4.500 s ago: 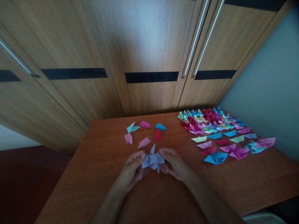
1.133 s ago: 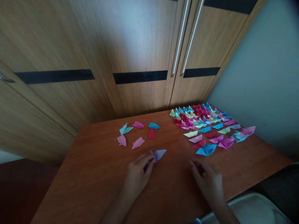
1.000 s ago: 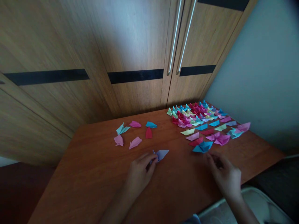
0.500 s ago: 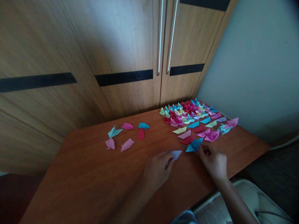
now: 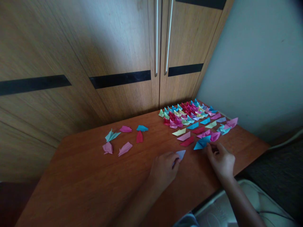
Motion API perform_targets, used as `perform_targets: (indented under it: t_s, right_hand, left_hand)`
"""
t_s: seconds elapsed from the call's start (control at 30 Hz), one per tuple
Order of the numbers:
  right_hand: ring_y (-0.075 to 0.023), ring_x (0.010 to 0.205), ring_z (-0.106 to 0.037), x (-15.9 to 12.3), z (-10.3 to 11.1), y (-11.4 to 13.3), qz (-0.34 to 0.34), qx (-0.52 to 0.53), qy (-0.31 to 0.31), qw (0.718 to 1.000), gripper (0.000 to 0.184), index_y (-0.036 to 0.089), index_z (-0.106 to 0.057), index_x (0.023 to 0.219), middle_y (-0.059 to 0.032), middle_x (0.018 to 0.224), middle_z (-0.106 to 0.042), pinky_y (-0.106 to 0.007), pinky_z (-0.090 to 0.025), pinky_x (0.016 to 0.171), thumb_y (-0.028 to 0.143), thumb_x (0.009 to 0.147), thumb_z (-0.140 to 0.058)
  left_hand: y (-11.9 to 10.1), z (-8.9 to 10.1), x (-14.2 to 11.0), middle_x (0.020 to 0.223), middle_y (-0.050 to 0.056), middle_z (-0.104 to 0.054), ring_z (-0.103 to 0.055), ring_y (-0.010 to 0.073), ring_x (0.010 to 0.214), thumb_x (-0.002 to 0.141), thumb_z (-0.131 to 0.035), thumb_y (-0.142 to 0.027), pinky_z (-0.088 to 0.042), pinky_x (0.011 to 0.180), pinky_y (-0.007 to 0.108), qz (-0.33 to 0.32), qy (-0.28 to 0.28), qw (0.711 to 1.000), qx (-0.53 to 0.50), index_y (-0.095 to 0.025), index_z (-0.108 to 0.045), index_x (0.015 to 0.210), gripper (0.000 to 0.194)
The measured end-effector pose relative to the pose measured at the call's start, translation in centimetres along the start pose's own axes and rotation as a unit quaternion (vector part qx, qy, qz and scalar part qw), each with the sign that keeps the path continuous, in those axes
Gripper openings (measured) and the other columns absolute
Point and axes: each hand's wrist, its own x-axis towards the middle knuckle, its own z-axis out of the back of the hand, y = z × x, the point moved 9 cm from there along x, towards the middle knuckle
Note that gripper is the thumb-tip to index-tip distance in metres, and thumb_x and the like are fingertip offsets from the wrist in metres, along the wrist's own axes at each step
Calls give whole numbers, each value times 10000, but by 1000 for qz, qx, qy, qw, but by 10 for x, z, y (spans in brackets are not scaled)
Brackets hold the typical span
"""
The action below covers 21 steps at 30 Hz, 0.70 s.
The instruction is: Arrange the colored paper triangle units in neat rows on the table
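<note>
Pinched in my left hand (image 5: pixel 165 167) is a lavender folded paper figure (image 5: pixel 181 154); its pale pointed end sticks out past my fingers, and the rest is covered. Farther right, my right hand (image 5: pixel 222 160) has its fingers closed on the edge of a blue paper boat (image 5: pixel 202 142) at the table's right side. Right behind that boat lie a magenta folded paper (image 5: pixel 215 136) and a flat red folded piece (image 5: pixel 187 141). A pink folded strip (image 5: pixel 184 136) and a pale yellow one (image 5: pixel 179 132) lie a little farther back.
Many small colourful paper boats (image 5: pixel 182 113) crowd the back right corner of the table (image 5: pixel 90 183). Several folded paper figures, among them a red one (image 5: pixel 139 136) and a pink one (image 5: pixel 125 148), lie spread at the left. A wooden wardrobe (image 5: pixel 123 97) stands behind; a chair (image 5: pixel 248 201) is at lower right.
Both hands held the lavender figure at first; my right hand let go, went right and took hold of the blue boat, shifting it slightly. My left hand moved right with the figure. The view swung right.
</note>
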Motion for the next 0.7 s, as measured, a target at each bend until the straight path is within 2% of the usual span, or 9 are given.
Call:
perform_targets:
  t_s: [0.37,0.7]
  right_hand:
    - [-166,545,-615,-2,1,0,-29,2,1,1000,414,133,-699,853,-70,686,-706,-234,-392,521,496,857,-499]
    - [-177,560,-625,0,1,1,-25,-19,-6,999,410,135,-705,845,-73,682,-706,-236,-384,521,484,856,-491]
  left_hand:
    - [-30,-13,31,901,39,-720,-661,196,802,909,-473,-261,-468,693,283,-32,21,999,24,-218,-666,878,200]
    - [-41,-24,55,886,70,-723,-667,206,816,924,-465,-285,-465,703,288,-34,23,999,20,-203,-679,902,230]
